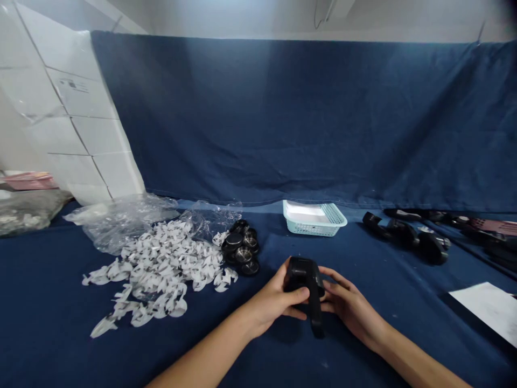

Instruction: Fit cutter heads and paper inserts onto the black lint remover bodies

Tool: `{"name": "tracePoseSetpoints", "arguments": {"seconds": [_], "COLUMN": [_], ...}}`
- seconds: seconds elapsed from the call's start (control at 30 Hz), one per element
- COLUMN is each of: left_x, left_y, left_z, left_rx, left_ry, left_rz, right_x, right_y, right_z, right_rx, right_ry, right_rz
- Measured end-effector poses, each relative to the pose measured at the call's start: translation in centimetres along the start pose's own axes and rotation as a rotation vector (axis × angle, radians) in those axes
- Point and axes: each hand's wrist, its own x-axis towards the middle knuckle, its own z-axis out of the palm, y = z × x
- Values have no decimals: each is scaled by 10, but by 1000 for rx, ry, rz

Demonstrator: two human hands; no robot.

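A black plastic part [304,275] with a rounded body and a long narrow arm pointing down toward me is held between my hands above the cloth. My left hand [283,299] wraps its left side, with the thumb pressed across the front near the arm. Against the right side of the body rest the bent fingers of my right hand [347,302]. The far side of the part and some fingertips are hidden. Left of my hands lies a cluster of round black caps [243,248], some with shiny ribbed faces. Beside them spreads a heap of small white plastic pieces [169,264].
A light blue basket [313,229] with white paper inside stands beyond my hands. Clear plastic bags [121,215] lie behind the white heap. To the right are black plastic parts [407,234] and a white sheet [487,312]. A blue curtain [283,118] hangs behind the table.
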Motion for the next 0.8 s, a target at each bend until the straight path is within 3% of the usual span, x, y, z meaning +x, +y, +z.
{"name": "tracePoseSetpoints", "arguments": {"seconds": [0.27,0.47,0.67,0.8], "left_x": [-1,1,3,0], "left_y": [-1,-14,-17,-11], "left_z": [4,4,6,7], "left_rx": [-4,116,196,439], "left_ry": [-4,-65,28,217], "left_rz": [-31,110,67,143], "right_x": [-8,-12,-7,-5], "right_y": [-1,-1,0,-3], "right_z": [7,11,3,0], "right_rx": [-49,28,174,162], "right_ry": [10,-18,33,61], "right_rz": [-59,-28,-39,-121]}}
